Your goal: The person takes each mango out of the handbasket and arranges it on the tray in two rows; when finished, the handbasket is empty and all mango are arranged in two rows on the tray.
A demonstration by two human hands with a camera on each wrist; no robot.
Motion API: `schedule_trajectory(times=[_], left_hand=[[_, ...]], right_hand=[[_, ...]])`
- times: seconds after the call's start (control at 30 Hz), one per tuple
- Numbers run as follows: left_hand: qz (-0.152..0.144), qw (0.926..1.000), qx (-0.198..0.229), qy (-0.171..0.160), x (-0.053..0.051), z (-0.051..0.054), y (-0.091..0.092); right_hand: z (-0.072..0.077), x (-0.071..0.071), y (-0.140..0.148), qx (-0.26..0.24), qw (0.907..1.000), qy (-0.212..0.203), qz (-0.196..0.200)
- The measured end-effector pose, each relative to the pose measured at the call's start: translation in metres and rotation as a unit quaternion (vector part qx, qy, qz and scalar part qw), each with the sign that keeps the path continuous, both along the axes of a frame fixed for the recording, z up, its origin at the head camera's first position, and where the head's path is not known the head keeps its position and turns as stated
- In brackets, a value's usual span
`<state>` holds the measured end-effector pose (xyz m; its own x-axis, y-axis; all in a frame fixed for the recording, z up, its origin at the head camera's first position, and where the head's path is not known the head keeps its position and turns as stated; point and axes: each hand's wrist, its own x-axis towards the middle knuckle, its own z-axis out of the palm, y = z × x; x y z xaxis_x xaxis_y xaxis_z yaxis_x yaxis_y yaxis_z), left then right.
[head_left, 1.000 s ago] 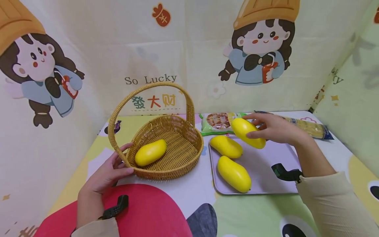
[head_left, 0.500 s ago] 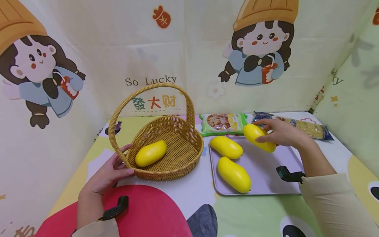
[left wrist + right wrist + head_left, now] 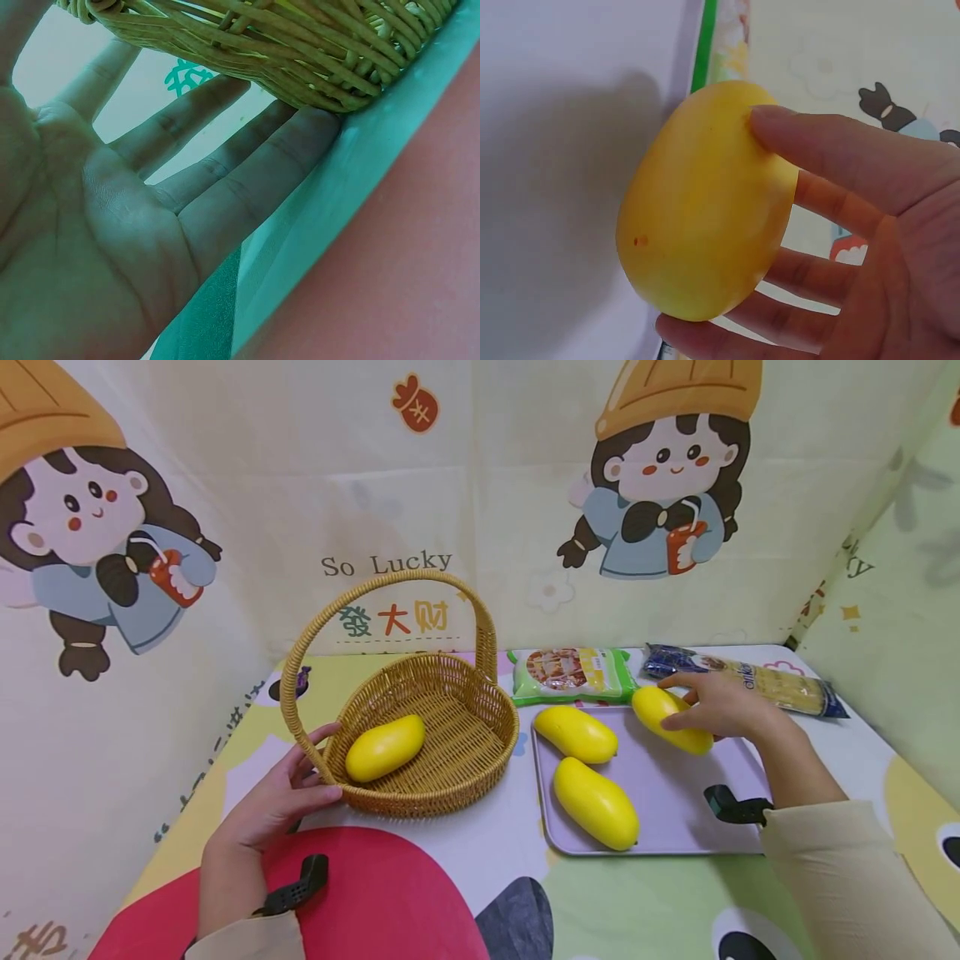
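Observation:
My left hand (image 3: 266, 802) touches the near left side of a wicker basket (image 3: 442, 792), thumb at the rim and fingers by the handle's base. In the left wrist view its fingers (image 3: 255, 180) lie nearly straight against the woven wall. One yellow mango (image 3: 386, 748) lies inside the basket. My right hand (image 3: 723, 706) grips another mango (image 3: 705, 202) between thumb and fingers, above the back of a lilac tray (image 3: 675, 810); whether it touches the tray I cannot tell. Two more mangoes, one behind (image 3: 576, 734) and one in front (image 3: 596, 803), lie at the tray's left.
Behind the tray lie a green-edged food packet (image 3: 573, 675) and a long clear packet with a blue end (image 3: 787, 685). A small dark purple item (image 3: 302, 682) sits left of the basket. A printed cloth wall (image 3: 510, 485) rises at the table's back.
My right hand, with the mango, has moved right and a little down over the tray. The packet behind shows more. My left hand and the basket have stayed in place.

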<state>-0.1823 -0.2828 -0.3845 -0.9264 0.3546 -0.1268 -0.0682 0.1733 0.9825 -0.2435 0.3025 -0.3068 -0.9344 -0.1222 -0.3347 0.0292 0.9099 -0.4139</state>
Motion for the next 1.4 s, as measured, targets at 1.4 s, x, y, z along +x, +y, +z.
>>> schedule_trajectory(times=[1.4], left_hand=[[0.020,0.9997,-0.013,-0.008,0.002,0.002,0.002]], right_hand=[[0.002,-0.002,-0.010,0.032,0.9991,-0.027,0.001]])
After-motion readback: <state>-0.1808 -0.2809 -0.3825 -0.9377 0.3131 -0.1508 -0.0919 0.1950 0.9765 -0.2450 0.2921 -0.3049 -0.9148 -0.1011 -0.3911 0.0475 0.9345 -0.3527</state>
